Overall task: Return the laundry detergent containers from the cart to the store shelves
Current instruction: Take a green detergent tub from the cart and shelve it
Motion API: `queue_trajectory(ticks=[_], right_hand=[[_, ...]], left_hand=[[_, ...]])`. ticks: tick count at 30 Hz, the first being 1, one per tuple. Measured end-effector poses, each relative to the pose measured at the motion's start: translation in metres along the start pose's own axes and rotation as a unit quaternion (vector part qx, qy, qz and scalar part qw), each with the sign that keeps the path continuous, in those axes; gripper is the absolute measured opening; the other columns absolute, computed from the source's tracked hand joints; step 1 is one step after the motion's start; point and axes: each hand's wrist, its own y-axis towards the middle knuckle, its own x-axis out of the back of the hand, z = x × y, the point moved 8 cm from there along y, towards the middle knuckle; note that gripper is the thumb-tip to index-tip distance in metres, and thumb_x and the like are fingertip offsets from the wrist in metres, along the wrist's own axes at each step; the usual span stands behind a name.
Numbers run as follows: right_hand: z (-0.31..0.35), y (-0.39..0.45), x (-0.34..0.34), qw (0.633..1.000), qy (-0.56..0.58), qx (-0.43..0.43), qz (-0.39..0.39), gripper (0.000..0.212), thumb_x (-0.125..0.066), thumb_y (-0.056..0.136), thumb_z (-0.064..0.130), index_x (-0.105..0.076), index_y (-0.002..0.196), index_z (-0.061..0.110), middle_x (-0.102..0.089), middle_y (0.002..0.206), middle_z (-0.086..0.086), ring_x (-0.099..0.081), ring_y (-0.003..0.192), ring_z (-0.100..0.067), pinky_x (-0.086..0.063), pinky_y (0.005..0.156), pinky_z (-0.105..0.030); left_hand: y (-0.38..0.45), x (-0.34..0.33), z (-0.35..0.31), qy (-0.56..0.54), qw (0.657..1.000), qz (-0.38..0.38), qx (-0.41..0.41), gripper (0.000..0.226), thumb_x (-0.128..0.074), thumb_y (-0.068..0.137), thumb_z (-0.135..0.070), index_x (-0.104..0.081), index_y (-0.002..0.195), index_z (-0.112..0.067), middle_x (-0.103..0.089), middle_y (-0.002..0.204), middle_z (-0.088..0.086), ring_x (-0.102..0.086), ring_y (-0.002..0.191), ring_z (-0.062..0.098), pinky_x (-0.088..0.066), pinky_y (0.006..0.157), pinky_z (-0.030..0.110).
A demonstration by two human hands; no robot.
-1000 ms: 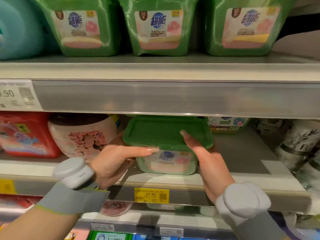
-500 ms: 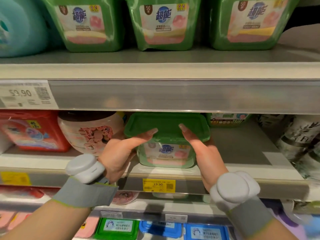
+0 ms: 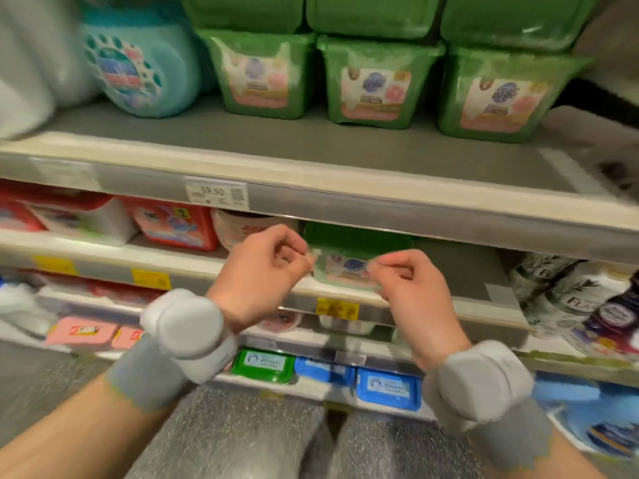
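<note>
The left hand [image 3: 262,264] and the right hand [image 3: 411,285] hang side by side in front of the middle shelf [image 3: 449,302], both with fingers loosely curled and holding nothing. Between them and just beyond their fingertips sits a green laundry detergent tub [image 3: 349,261], upright on that shelf near its front edge, label facing out; whether any fingertip touches it cannot be told through the blur. Each wrist wears a grey band with a pale rounded device on top. Left of the left hand, on the same shelf, stand a round cream jar [image 3: 242,226] and a red detergent box [image 3: 173,226]. Below the right hand a yellow price tag [image 3: 337,308] is fixed to the shelf rail. Above both hands, on the upper shelf [image 3: 311,143], three more green tubs [image 3: 373,81] stand in a row with others stacked on top, and a teal bottle [image 3: 138,70] is to their left. Beneath the wrists, lower down, lie a green flat pack [image 3: 262,364] and blue flat packs [image 3: 387,388].
</note>
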Motion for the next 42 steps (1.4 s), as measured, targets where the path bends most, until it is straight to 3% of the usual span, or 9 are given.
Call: queue_trajectory(ticks=[2, 5, 12, 16, 20, 22, 29, 37, 42], right_hand=[[0.052, -0.037, -0.012, 0.997, -0.025, 0.067, 0.036, 0.009, -0.066, 0.088, 0.014, -0.06, 0.094, 0.015, -0.066, 0.094, 0.001, -0.063, 0.086, -0.013, -0.05, 0.077, -0.021], [0.122, -0.085, -0.032, 0.984, -0.062, 0.152, 0.065, 0.01, -0.066, 0.087, 0.013, -0.06, 0.094, 0.016, -0.067, 0.097, -0.002, -0.063, 0.086, -0.014, -0.052, 0.081, -0.028], [0.254, -0.2, -0.13, 0.943, -0.051, 0.269, 0.188, 0.008, -0.067, 0.087, 0.014, -0.061, 0.093, 0.016, -0.068, 0.093, 0.003, -0.064, 0.086, -0.007, -0.05, 0.079, -0.018], [0.308, -0.275, -0.24, 0.907, -0.028, 0.315, 0.279, 0.007, -0.067, 0.087, 0.014, -0.062, 0.092, 0.015, -0.07, 0.089, 0.004, -0.066, 0.084, -0.009, -0.05, 0.074, -0.015], [0.314, -0.302, -0.277, 0.894, -0.007, 0.331, 0.301, 0.009, -0.068, 0.086, 0.014, -0.063, 0.089, 0.02, -0.069, 0.084, 0.009, -0.064, 0.081, -0.001, -0.049, 0.075, -0.014], [0.33, -0.346, -0.351, 0.878, 0.007, 0.336, 0.341, 0.01, -0.068, 0.086, 0.01, -0.063, 0.088, 0.018, -0.069, 0.083, 0.007, -0.064, 0.078, 0.001, -0.046, 0.07, -0.008], [0.352, -0.439, -0.518, 0.835, 0.052, 0.327, 0.44, 0.009, -0.069, 0.086, 0.01, -0.063, 0.089, 0.016, -0.072, 0.087, 0.001, -0.067, 0.084, -0.011, -0.052, 0.078, -0.022], [0.359, -0.468, -0.677, 0.802, 0.033, 0.313, 0.508, 0.012, -0.068, 0.087, 0.01, -0.061, 0.086, 0.019, -0.07, 0.086, -0.001, -0.062, 0.074, -0.005, -0.048, 0.073, -0.015], [0.362, -0.448, -0.78, 0.8, 0.025, 0.292, 0.524, 0.016, -0.067, 0.087, 0.006, -0.06, 0.083, 0.021, -0.069, 0.088, -0.007, -0.063, 0.08, -0.018, -0.05, 0.078, -0.024]], left_hand=[[-0.031, 0.036, -0.037, 0.086, 0.994, -0.01, -0.063, 0.006, -0.068, 0.087, -0.023, -0.064, 0.083, -0.022, -0.066, 0.074, -0.007, -0.058, 0.063, 0.002, -0.047, 0.058, 0.012], [-0.072, 0.091, -0.08, 0.192, 0.974, -0.031, -0.119, 0.015, -0.058, 0.087, -0.035, -0.065, 0.087, -0.021, -0.066, 0.081, -0.009, -0.06, 0.074, 0.006, -0.05, 0.073, 0.031], [-0.18, 0.252, -0.1, 0.279, 0.946, -0.13, -0.104, 0.022, -0.046, 0.088, -0.041, -0.059, 0.089, -0.023, -0.063, 0.085, -0.005, -0.062, 0.085, 0.02, -0.05, 0.076, 0.038], [-0.255, 0.379, -0.058, 0.291, 0.924, -0.239, -0.067, 0.02, -0.049, 0.089, -0.038, -0.059, 0.086, -0.021, -0.061, 0.081, -0.006, -0.06, 0.083, 0.017, -0.049, 0.076, 0.037], [-0.285, 0.418, -0.032, 0.267, 0.932, -0.244, -0.02, 0.026, -0.044, 0.089, -0.045, -0.059, 0.087, -0.023, -0.061, 0.081, -0.008, -0.061, 0.081, 0.014, -0.05, 0.074, 0.036], [-0.326, 0.49, 0.001, 0.279, 0.917, -0.283, 0.012, 0.028, -0.043, 0.088, -0.046, -0.06, 0.086, -0.024, -0.062, 0.081, -0.008, -0.061, 0.08, 0.012, -0.049, 0.074, 0.036], [-0.413, 0.632, 0.079, 0.281, 0.886, -0.358, 0.089, 0.022, -0.052, 0.084, -0.041, -0.064, 0.083, -0.023, -0.063, 0.077, -0.01, -0.058, 0.074, 0.008, -0.047, 0.073, 0.033], [-0.43, 0.736, 0.179, 0.244, 0.863, -0.413, 0.155, 0.006, -0.069, 0.087, -0.02, -0.066, 0.081, -0.019, -0.062, 0.072, -0.013, -0.058, 0.07, -0.002, -0.044, 0.071, 0.016], [-0.407, 0.799, 0.247, 0.259, 0.858, -0.398, 0.194, 0.005, -0.07, 0.087, -0.021, -0.067, 0.087, -0.017, -0.065, 0.079, -0.01, -0.058, 0.073, 0.0, -0.039, 0.069, 0.006]])
